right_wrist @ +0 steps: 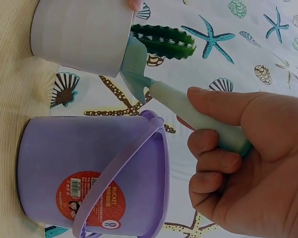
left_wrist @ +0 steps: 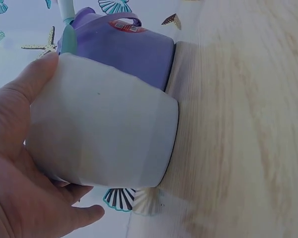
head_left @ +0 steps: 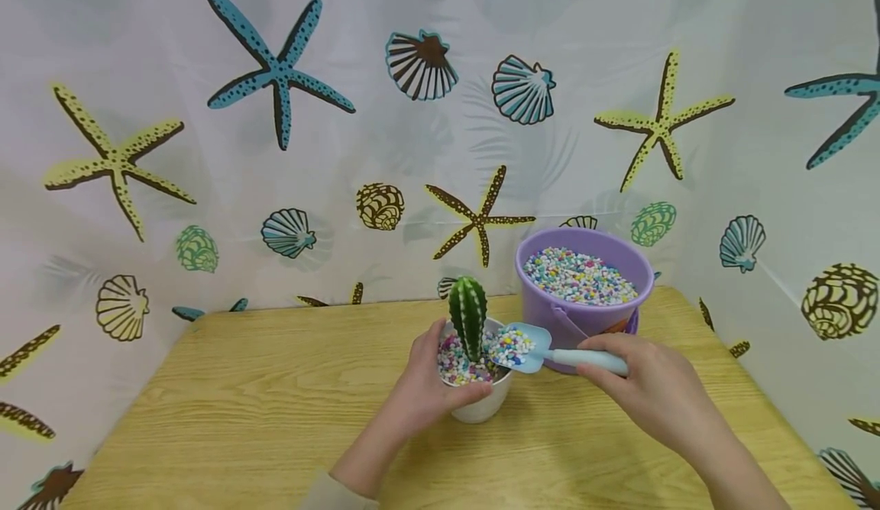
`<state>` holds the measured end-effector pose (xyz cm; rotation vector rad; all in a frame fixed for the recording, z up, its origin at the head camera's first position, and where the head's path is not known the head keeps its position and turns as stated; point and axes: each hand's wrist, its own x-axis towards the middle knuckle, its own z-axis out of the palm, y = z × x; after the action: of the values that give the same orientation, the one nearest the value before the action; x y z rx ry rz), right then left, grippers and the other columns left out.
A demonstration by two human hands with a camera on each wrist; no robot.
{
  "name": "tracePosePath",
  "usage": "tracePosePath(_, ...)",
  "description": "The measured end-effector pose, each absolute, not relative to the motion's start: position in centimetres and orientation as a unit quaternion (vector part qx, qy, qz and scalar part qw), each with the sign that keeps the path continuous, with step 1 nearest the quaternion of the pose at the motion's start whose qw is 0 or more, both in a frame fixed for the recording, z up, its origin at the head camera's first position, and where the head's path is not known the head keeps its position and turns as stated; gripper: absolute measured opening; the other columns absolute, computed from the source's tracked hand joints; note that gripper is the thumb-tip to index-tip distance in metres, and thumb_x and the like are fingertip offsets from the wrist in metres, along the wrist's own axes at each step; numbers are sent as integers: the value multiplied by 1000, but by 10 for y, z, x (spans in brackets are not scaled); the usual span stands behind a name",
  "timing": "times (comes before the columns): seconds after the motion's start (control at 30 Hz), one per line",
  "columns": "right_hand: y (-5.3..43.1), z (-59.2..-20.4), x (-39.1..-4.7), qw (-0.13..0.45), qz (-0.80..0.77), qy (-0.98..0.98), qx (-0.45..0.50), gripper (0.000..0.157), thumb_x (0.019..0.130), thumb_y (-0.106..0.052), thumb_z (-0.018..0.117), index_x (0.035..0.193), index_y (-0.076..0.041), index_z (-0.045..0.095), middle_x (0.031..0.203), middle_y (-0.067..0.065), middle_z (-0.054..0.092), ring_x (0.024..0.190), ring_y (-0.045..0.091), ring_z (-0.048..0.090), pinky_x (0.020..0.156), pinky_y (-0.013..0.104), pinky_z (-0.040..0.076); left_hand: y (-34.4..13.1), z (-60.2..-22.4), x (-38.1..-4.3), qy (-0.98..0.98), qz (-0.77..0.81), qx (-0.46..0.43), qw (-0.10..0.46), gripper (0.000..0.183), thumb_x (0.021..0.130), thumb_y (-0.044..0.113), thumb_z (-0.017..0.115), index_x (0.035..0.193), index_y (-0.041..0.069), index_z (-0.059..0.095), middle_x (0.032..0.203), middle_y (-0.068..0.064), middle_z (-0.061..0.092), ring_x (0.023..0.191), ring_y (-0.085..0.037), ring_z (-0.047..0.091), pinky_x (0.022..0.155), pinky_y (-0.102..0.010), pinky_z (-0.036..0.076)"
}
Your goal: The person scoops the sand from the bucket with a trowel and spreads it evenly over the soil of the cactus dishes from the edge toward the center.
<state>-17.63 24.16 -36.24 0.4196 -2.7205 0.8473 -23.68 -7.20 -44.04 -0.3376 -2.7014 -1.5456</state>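
Note:
A white flower pot (head_left: 479,407) stands on the table, holding a green cactus (head_left: 468,319) and many-coloured pebbles (head_left: 459,363). My left hand (head_left: 431,384) grips the pot by its rim, thumb on the near side and fingers around the left; the left wrist view shows the pot's plain side (left_wrist: 109,119). In my right hand (head_left: 653,376) is the handle of a small light-blue shovel (right_wrist: 188,106). Its blade (head_left: 539,338), loaded with pebbles, lies at the pot's right rim beside the cactus. The right fingers (right_wrist: 208,144) curl round the handle.
Behind and right of the pot stands a purple bucket (head_left: 557,319) nearly full of coloured pebbles (head_left: 577,277). Its handle hangs down the side. The wooden table (head_left: 275,403) ends at a white curtain (head_left: 330,151) printed with starfish and shells, which also runs along both sides.

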Motion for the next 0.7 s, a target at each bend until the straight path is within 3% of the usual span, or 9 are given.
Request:
tracePosePath(0.17,240,-362,-175,139,281,-938,146,15,101,-32,85,114,-27,83,97,-12,74,77,14,59,68,38,48,-74,-443,-236,-854,-509,-106,-9,132,82,51,99,175,4,18,173,-30,25,154,-50,39,124,-66,36)
tracePosePath(0.4,238,-361,-174,155,263,-940,152,15,100,-31,86,114,-27,83,96,-12,74,75,13,58,66,37,48,-91,-442,-242,-817,-562,-107,-77,130,86,41,98,179,15,10,181,-21,16,164,-47,21,129,-68,21)
tracePosePath(0.5,238,-361,-174,160,257,-940,154,16,99,-30,86,114,-25,83,93,-12,72,73,13,57,64,36,46,-92,-442,-243,-817,-562,-104,-80,131,85,43,98,179,17,10,180,-21,21,164,-46,23,129,-68,20)
tracePosePath(0.7,239,-363,-174,180,240,-940,160,17,99,-28,86,114,-24,82,94,-11,73,73,12,57,63,36,47,-81,-446,-239,-838,-535,-101,-21,129,82,44,100,177,10,19,174,-28,30,157,-49,36,127,-66,29)
